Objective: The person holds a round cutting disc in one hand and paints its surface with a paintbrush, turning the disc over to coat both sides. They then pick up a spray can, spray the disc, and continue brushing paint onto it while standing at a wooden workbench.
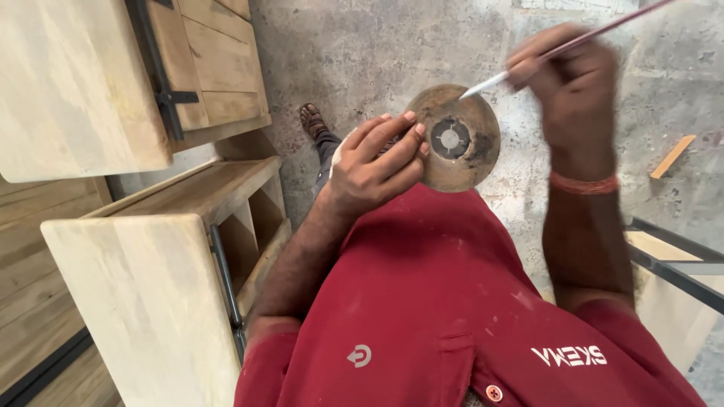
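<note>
Red shirt (452, 301): lying closest to the camera, filling the bottom of the view, with pale dusty marks on it.
Left hand (373, 162): curling its fingers (392, 136) around the left edge of the round disc and pressing on it, so the hand is pinching the disc.
Round disc (458, 137): sitting in the middle of the view, just above the shirt, looking brown and dirty, with a dark ring and a pale hub in its middle.
Right hand (566, 79): closing its fingers tight around a thin brush, up at the top right.
Thin brush (558, 49): pointing its pale tip down at the top edge of the disc, while its reddish handle is sticking out past the hand toward the top right corner.
Wrist band (584, 183): sitting orange on the right wrist.
Wooden cabinet (162, 264): standing to the left, pale, with open shelves and black metal strips.
Floor (362, 53): showing grey and stained behind the disc.
Foot in a sandal (313, 119): resting on the floor, left of the disc.
Wood scrap (673, 156): lying on the floor at the right, well apart from the hands.
</note>
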